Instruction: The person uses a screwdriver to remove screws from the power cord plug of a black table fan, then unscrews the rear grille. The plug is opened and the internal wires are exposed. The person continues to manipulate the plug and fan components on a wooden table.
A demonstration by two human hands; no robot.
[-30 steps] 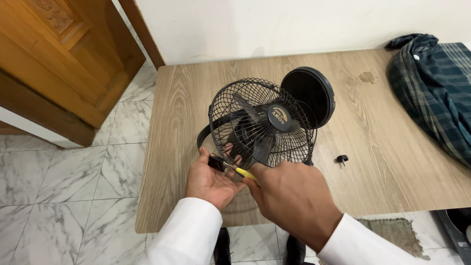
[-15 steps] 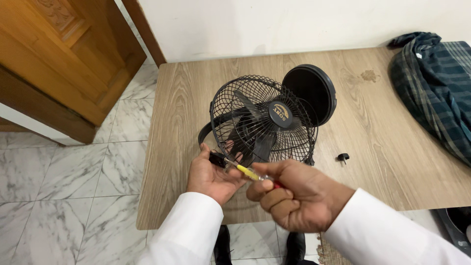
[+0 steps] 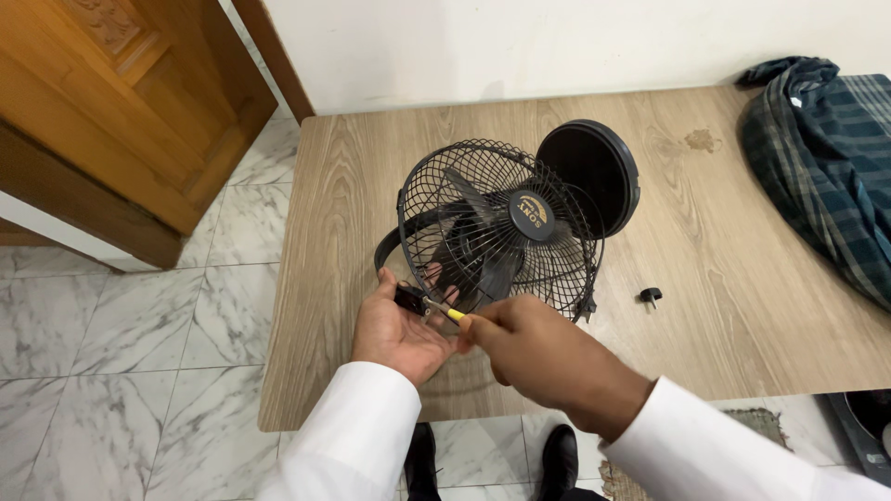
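Wood-grain surface [image 3: 705,278] carries all items, with marble floor tiles [image 3: 121,371] to its left and a wooden door [image 3: 121,102] at upper left. Plaid cloth [image 3: 826,176] lies bunched at the surface's right end, well apart from the work. Black fan [image 3: 497,227] rests near the front edge, its wire cage [image 3: 445,186] enclosing dark blades and a round hub; its round base [image 3: 589,172] tilts up behind the cage. Left hand [image 3: 399,329] lies palm up just under the cage's lower left rim, fingers curled around a small black part [image 3: 408,299] that sits in the palm against the cage. Right hand [image 3: 548,348] is closed, fingers clamped on a yellow-handled screwdriver [image 3: 447,314], whose metal tip meets the black part; whether it is seated there cannot be told. Small black knob [image 3: 651,296] lies alone on the surface right of the cage.
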